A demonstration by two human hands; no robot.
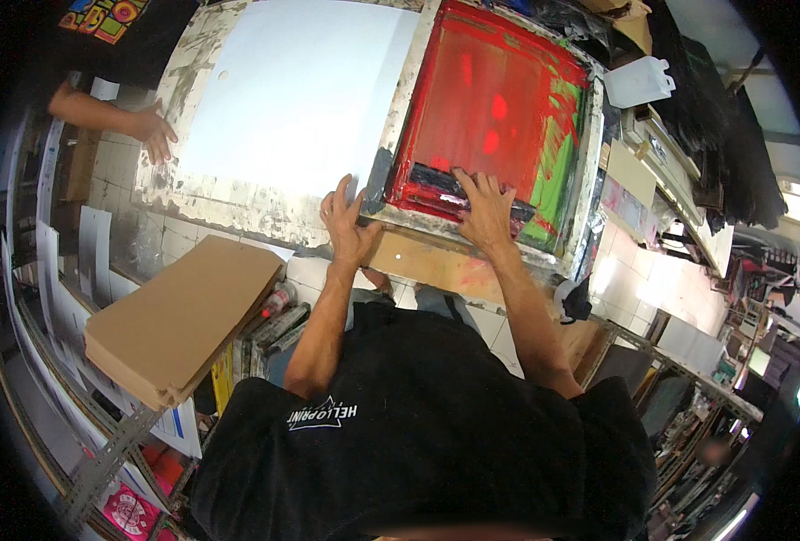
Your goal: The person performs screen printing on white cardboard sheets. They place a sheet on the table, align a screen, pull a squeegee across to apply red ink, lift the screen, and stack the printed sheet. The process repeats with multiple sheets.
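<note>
Across the red screen (472, 99), right hand (487, 212) apparently grips squeegee (433, 178)

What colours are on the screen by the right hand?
Mostly red, the screen has green along its right side; head view.

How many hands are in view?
3: left hand by the white sheet, right hand on the dark bar, co-worker's hand at far left; another may be hidden.
</note>
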